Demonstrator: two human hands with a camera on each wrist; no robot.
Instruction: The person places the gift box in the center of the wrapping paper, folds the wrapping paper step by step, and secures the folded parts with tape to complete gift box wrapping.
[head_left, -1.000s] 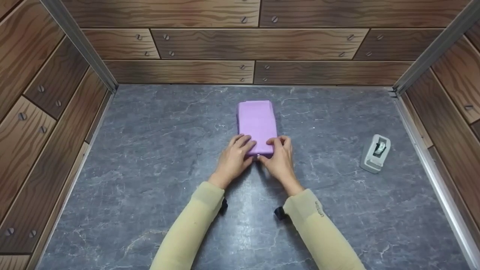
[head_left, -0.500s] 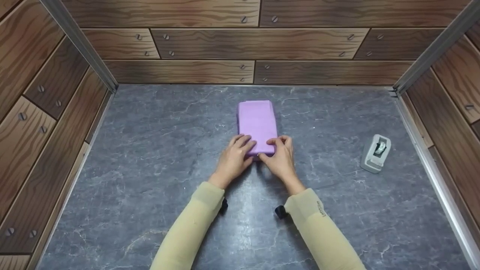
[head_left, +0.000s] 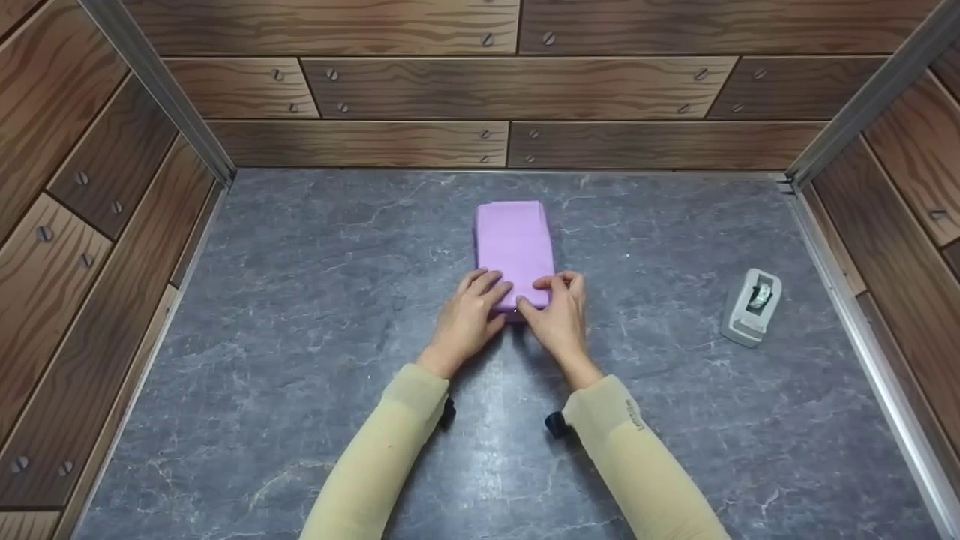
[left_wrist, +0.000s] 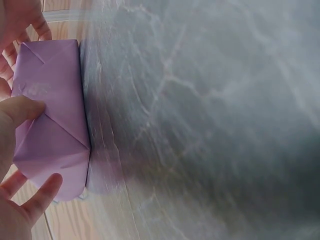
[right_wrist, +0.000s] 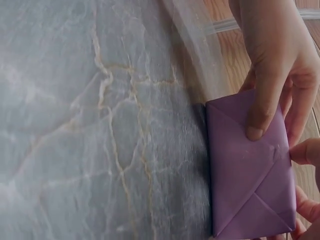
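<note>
A box wrapped in purple paper [head_left: 514, 236] lies on the grey marbled table, long side pointing away from me. Folded flaps form creased triangles on its near end face [right_wrist: 240, 170], with a small shiny patch like clear tape [left_wrist: 37, 90]. My left hand [head_left: 465, 319] holds the near left corner, thumb pressed against the end face and fingers over the top and side. My right hand [head_left: 561, 319] grips the near right corner, forefinger bent onto the top and thumb tip at the upper near edge.
A grey tape dispenser [head_left: 751, 307] with a roll in it stands on the table at the right. Wood-patterned walls [head_left: 517, 88] and metal edge strips [head_left: 862, 341] border the table at the back and sides.
My right thumb has slid up the near end of the box to its upper edge. The left hand, the box and the tape dispenser stay in place.
</note>
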